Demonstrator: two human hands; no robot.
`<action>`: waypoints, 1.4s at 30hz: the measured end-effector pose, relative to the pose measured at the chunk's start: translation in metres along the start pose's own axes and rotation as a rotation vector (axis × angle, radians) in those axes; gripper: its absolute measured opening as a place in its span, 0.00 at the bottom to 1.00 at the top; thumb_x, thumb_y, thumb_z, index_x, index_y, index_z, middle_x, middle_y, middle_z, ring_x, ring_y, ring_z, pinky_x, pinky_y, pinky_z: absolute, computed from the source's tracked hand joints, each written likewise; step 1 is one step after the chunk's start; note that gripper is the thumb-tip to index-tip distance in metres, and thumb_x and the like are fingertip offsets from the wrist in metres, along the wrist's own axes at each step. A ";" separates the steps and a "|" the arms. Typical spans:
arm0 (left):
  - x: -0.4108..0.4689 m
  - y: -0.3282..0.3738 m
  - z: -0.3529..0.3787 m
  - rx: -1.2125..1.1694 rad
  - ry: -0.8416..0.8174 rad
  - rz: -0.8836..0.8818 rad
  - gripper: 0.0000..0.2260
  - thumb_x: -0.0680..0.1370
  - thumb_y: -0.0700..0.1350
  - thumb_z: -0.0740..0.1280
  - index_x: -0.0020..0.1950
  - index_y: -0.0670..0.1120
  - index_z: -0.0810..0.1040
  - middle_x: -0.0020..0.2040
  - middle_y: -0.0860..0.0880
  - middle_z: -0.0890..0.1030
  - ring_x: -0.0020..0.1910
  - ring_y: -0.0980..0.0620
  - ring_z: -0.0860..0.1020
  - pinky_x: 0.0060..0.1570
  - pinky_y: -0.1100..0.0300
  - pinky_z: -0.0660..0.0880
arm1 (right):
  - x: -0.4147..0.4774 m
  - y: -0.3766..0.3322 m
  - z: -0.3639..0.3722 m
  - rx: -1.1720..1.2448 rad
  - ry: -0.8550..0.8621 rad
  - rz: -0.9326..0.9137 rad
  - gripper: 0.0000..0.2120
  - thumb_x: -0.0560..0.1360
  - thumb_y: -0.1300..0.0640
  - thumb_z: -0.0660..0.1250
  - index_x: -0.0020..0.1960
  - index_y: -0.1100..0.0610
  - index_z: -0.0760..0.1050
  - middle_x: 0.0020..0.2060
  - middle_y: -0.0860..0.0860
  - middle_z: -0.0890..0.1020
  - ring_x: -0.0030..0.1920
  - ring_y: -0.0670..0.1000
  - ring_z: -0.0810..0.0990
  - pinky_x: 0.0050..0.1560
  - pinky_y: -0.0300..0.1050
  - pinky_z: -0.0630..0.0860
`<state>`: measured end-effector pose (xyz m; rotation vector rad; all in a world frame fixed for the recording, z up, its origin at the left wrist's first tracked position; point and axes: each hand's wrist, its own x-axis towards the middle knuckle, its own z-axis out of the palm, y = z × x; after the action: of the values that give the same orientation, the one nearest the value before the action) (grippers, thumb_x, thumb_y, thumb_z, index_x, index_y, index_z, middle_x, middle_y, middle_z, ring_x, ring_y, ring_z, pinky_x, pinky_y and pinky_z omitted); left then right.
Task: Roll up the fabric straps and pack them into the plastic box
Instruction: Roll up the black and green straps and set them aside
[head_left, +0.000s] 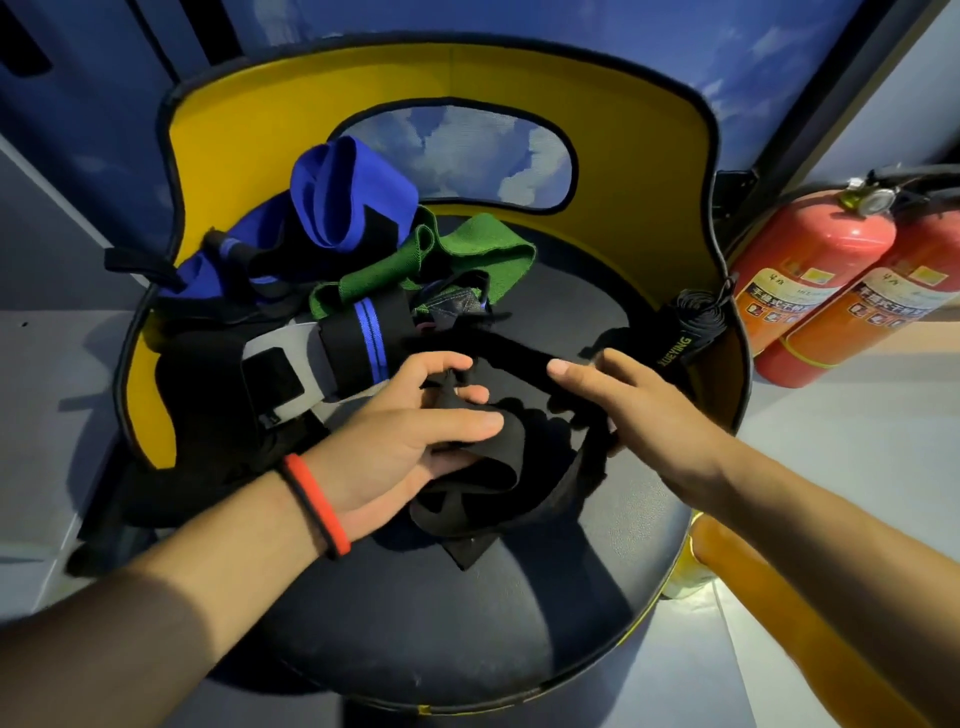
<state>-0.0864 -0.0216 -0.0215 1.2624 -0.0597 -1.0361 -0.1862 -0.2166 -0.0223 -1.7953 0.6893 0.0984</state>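
Our left hand (410, 441) curls round the soft, limp black fabric strap (498, 467) lying on the dark padded chair seat (467, 623); our right hand (634, 410) touches it, grip unclear; we judge it light and floppy, best pinched at one end.

The left hand (410, 441) covers the near end of the black strap (498, 478) it holds, and the lower fingertips of the right hand (639, 405) go out of sight behind the strap's fold, so whether they pinch it cannot be told. The dark pieces in the pile (363, 332) overlap in shadow (where one ends and the next begins is unclear). The extinguishers (815, 280) are cut by the right edge, their label print too small to read, and both forearms run off the bottom corners.
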 end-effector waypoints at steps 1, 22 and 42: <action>0.003 -0.003 0.003 -0.015 0.055 0.001 0.34 0.63 0.36 0.78 0.68 0.45 0.73 0.61 0.41 0.80 0.54 0.47 0.83 0.53 0.50 0.82 | -0.001 0.000 0.002 0.080 -0.041 0.006 0.43 0.60 0.27 0.69 0.57 0.62 0.73 0.52 0.58 0.84 0.55 0.60 0.82 0.58 0.66 0.77; 0.015 -0.010 -0.043 1.684 -0.297 0.232 0.16 0.77 0.55 0.66 0.65 0.59 0.74 0.62 0.62 0.73 0.63 0.61 0.70 0.67 0.54 0.68 | 0.001 0.009 -0.025 -0.698 0.111 -0.120 0.11 0.76 0.52 0.66 0.40 0.57 0.70 0.34 0.56 0.76 0.37 0.61 0.74 0.36 0.52 0.70; 0.007 -0.015 0.003 1.296 -0.152 0.411 0.13 0.76 0.65 0.64 0.51 0.57 0.77 0.60 0.63 0.74 0.60 0.63 0.74 0.58 0.64 0.71 | 0.003 0.000 -0.018 -0.839 0.170 -0.017 0.26 0.77 0.28 0.50 0.42 0.49 0.70 0.49 0.55 0.75 0.50 0.62 0.76 0.50 0.54 0.74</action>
<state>-0.0925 -0.0274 -0.0357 2.1687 -1.2139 -0.6760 -0.1889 -0.2345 -0.0174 -2.6340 0.8197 0.2534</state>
